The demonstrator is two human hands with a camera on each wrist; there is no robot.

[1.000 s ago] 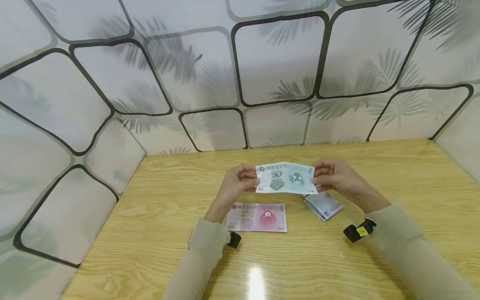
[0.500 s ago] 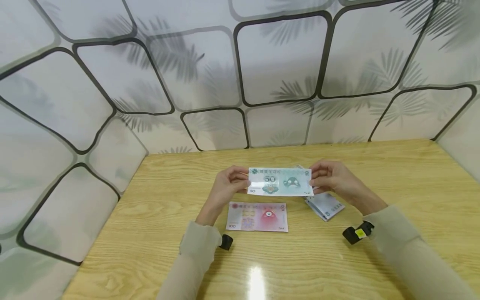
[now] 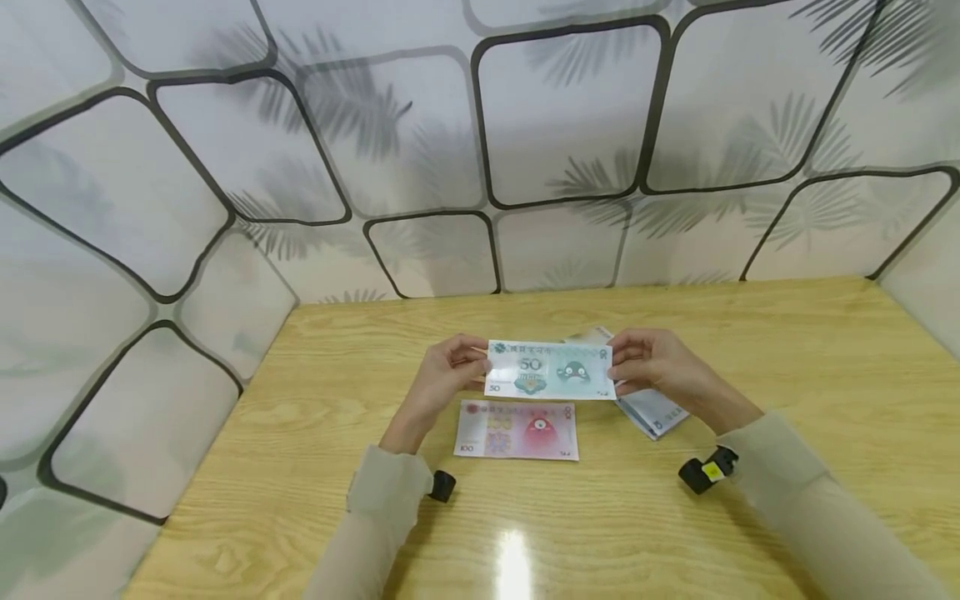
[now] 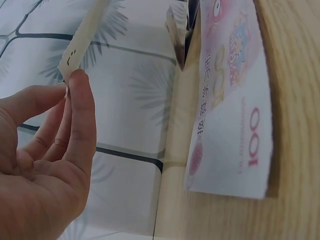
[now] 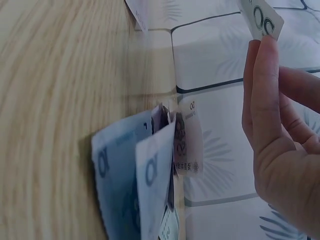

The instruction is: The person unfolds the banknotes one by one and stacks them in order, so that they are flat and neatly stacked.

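A green-and-white 50 play banknote (image 3: 551, 369) is stretched flat between both hands above the table, its printed face toward the head camera. My left hand (image 3: 447, 372) pinches its left edge between thumb and fingers; my right hand (image 3: 651, 362) pinches the right edge the same way. Just below it in the head view, a pink 100 play banknote (image 3: 517, 431) lies face up on the wood. Behind and below my right hand sits a loose pile of folded play banknotes (image 3: 651, 413), partly hidden; the right wrist view shows bluish notes (image 5: 122, 165) and a brownish one (image 5: 189, 140).
The wooden table (image 3: 345, 433) meets a patterned fabric wall (image 3: 562, 125) at its back edge, with another wall panel on the left. A small black camera is strapped to each wrist.
Both hands have drawn the 50 banknote left and slightly down, and it has gone from wavy to flat. More of the pile now shows behind it. The pink banknote stays put.
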